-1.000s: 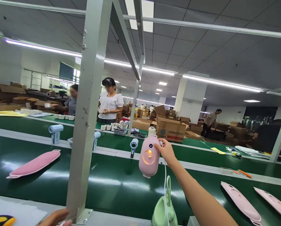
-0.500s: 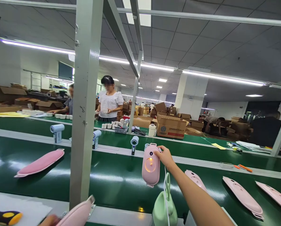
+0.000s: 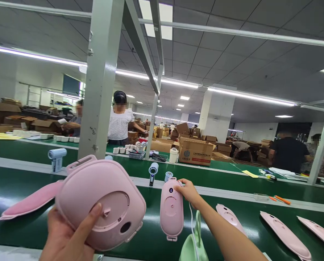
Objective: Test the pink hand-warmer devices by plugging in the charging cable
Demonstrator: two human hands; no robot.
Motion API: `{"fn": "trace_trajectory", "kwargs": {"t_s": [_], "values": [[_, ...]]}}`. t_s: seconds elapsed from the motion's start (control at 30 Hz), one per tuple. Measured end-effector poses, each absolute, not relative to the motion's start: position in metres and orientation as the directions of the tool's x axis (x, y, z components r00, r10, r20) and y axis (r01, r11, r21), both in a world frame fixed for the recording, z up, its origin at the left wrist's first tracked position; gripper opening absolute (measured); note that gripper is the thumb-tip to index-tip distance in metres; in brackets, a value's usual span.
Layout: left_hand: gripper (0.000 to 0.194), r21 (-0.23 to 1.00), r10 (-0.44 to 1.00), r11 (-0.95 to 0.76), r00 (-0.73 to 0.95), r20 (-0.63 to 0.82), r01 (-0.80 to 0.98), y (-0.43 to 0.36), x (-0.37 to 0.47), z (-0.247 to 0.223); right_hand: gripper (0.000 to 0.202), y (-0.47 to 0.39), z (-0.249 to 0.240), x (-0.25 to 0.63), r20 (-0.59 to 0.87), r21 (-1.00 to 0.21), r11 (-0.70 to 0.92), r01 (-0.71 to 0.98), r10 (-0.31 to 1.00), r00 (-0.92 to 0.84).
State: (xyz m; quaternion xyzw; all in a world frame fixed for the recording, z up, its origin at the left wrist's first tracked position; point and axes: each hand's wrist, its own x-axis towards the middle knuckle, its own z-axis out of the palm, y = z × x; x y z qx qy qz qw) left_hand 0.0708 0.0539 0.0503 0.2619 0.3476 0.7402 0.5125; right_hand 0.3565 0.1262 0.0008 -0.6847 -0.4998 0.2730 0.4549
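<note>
My left hand grips a large pink device close to the camera, its thumb on the round recessed disc; a dark oval window shows near the lower right end. In my right hand is a second pink device, held upright by its upper right edge above the green belt. A small display glows near its top. A white cable hangs from beside my right fingers, past a light green object with a loop at the bottom.
More pink devices lie on the green belt at right, one pink piece at left. Blue handheld fans stand on the ledge behind. A grey post rises left of centre. People, cartons and white parts are beyond.
My left hand has raised its pink device from the bottom edge into full view. The orange glow on the right device is gone. The person in white across the belt has turned away.
</note>
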Motion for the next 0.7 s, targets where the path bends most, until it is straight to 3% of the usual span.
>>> {"fn": "trace_trajectory", "kwargs": {"t_s": [0.1,0.27,0.4,0.57,0.7], "values": [[0.094,0.800,0.964,-0.167,-0.267,0.009,-0.576,0.056,0.071,0.048,0.019,0.125,0.001,0.355,0.048,-0.894,-0.117,0.432,0.934,0.353],[0.056,0.757,0.988,-0.075,-0.154,-0.034,-0.649,0.047,0.075,0.055,0.021,0.122,-0.008,0.353,-0.057,-0.885,-0.209,0.416,0.936,0.348],[0.052,0.704,0.982,-0.038,-0.155,-0.103,-0.709,0.042,0.081,0.061,0.021,0.122,-0.017,0.354,-0.101,-0.869,-0.258,0.423,0.928,0.359],[0.057,0.599,0.955,-0.138,-0.267,-0.130,-0.788,0.042,0.079,0.063,0.020,0.125,-0.003,0.346,0.086,-0.889,-0.092,0.448,0.928,0.363],[0.060,0.534,0.940,-0.231,-0.329,-0.095,-0.813,0.042,0.069,0.066,0.033,0.114,0.034,0.310,0.218,-0.901,0.111,0.420,0.952,0.216]]}}
